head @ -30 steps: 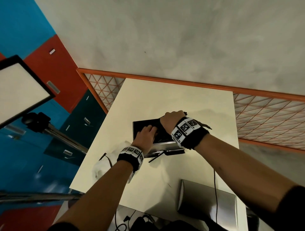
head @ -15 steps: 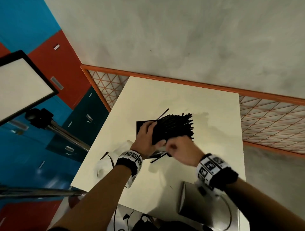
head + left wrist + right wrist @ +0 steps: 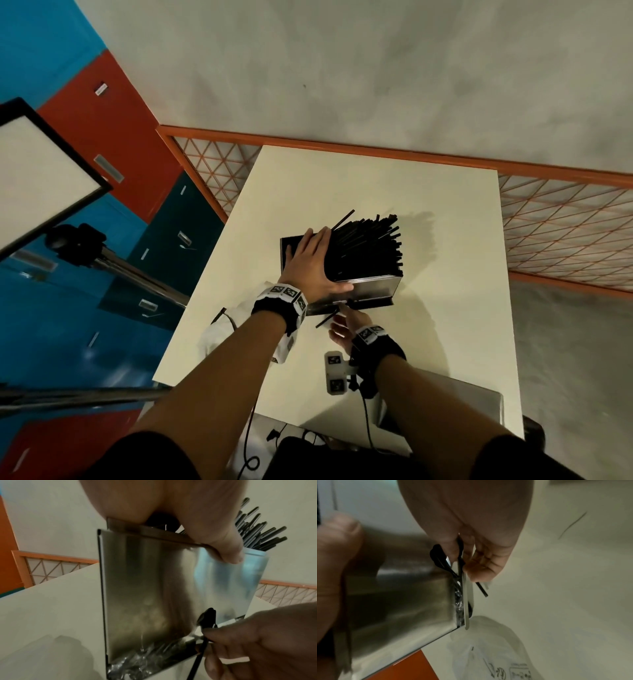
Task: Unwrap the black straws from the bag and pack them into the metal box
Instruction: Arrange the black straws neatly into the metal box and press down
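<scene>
The metal box (image 3: 371, 287) stands on the white table (image 3: 445, 308), with a dense bundle of black straws (image 3: 368, 245) leaning out of its top. My left hand (image 3: 308, 265) lies over the box's open top against the straws, its thumb (image 3: 228, 547) hooked over the front wall (image 3: 154, 585). My right hand (image 3: 344, 323) is low at the box's front base. It pinches a loose black straw (image 3: 482, 589) beside a black knob (image 3: 207, 615). Crinkled clear wrap (image 3: 137, 662) shows in the slot at the base.
An emptied white plastic bag (image 3: 219, 339) lies left of the box, also seen in the right wrist view (image 3: 488, 649). A flat grey metal piece (image 3: 455, 407) sits at the near right table edge. An orange mesh fence (image 3: 548, 233) runs behind the table; a tripod (image 3: 113, 260) stands left.
My right hand left the top of the box and dropped to its front base, where it now pinches a loose straw. The left hand stayed on the box; the straw bundle came into view.
</scene>
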Motion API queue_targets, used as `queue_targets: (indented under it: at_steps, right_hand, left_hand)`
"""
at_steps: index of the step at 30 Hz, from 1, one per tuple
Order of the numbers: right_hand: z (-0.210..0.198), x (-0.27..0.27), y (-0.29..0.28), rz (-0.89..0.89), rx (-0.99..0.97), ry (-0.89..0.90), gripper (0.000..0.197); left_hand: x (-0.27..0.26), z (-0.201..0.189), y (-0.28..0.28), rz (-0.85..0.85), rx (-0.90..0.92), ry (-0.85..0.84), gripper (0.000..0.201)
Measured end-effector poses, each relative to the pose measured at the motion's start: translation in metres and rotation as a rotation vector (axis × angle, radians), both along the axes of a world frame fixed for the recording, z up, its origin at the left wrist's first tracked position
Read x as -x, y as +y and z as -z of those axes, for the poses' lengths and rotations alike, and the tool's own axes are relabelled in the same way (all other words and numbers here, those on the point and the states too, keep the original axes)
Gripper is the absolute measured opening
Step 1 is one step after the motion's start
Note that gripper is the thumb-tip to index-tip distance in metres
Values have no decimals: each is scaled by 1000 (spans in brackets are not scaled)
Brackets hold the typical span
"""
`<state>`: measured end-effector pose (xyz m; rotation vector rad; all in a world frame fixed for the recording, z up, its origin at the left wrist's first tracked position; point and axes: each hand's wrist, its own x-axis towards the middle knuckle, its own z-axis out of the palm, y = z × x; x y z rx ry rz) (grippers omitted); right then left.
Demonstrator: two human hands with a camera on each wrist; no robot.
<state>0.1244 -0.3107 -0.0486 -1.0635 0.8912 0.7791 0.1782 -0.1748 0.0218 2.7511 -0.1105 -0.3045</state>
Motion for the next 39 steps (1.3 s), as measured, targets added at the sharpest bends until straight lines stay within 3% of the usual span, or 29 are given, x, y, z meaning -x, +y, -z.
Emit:
queue_targets:
  at_steps: [7, 12, 15, 17, 19, 21, 25, 29, 31, 36, 39]
  right_hand:
    - [-2, 7, 15, -154, 140, -14, 21]
    - [2, 47, 10, -548, -17, 120, 14]
    - [1, 75, 1, -891, 22, 10, 7]
    - [-10, 85, -5, -964, -2, -71, 5]
    - [-28, 81, -14, -947, -21, -147, 5]
    - [-52, 69, -25, -875, 88, -287, 5]
    - [-113, 30, -51, -502, 286, -657, 9]
    - [-166, -14, -55, -252, 307, -806, 7]
    - [-177, -32, -42, -254, 301, -814, 8]
    - [-170, -53, -19, -454, 376, -734, 13]
    - [-167, -57, -29, -396, 394, -756, 12]
  left_hand:
    - [-9, -8, 3, 12, 22, 43, 128]
    - [-5, -6, 3, 15, 30, 29, 130]
    - [1, -5, 1, 8, 36, 12, 131]
    - [6, -4, -1, 3, 43, 9, 132]
    - [9, -5, -2, 6, 50, 17, 132]
    - [10, -10, -1, 25, 70, 40, 130]
    - [8, -22, 16, 39, 212, 119, 116]
    - [16, -34, 29, 33, 303, 111, 103]
    - [19, -37, 29, 31, 308, 95, 102]
    - [23, -38, 20, 52, 325, 24, 96]
    - [26, -31, 16, 10, 334, 21, 86]
